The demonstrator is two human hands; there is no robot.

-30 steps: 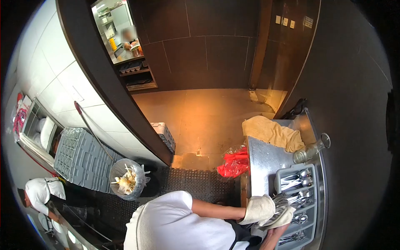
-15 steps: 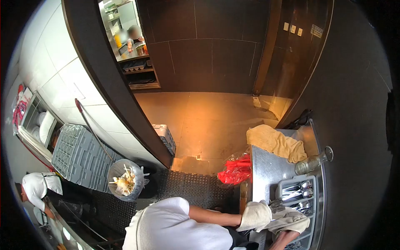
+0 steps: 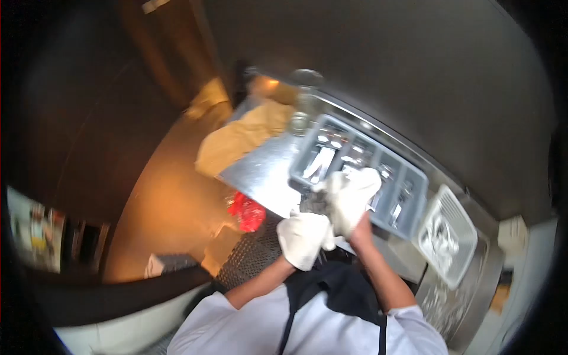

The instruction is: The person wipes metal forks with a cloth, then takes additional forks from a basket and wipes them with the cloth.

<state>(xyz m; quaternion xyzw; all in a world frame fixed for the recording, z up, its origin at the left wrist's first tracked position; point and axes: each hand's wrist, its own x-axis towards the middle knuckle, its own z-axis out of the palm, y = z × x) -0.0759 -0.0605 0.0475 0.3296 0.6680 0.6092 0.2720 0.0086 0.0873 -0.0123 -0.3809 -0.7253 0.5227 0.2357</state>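
Observation:
My left hand [image 3: 302, 241] is covered in white cloth and closed around a bunch of cutlery [image 3: 315, 202], whose grey, blurred ends stick out above it. The same bunch is touched by my right hand [image 3: 354, 198], which is closed on a white cloth [image 3: 358, 183] draped over its fingers. Both hands are in front of my apron, the right one over the near edge of a grey cutlery tray [image 3: 417, 201]. Spoons [image 3: 322, 157] and other cutlery lie in its compartments. Cloth and motion blur hide my fingers.
Right of the tray, a white basket [image 3: 471, 251] holds pale wrapped items. A tan cloth [image 3: 245, 139] and a glass carafe [image 3: 300, 115] are at the far end of the steel counter [image 3: 263, 171]. A red plastic bag [image 3: 247, 213] hangs beside it.
My view has swung right and towards the counter, bringing the whole tray and white basket into sight. The cutlery and cloth stay in my hands. The bin and crates have left view.

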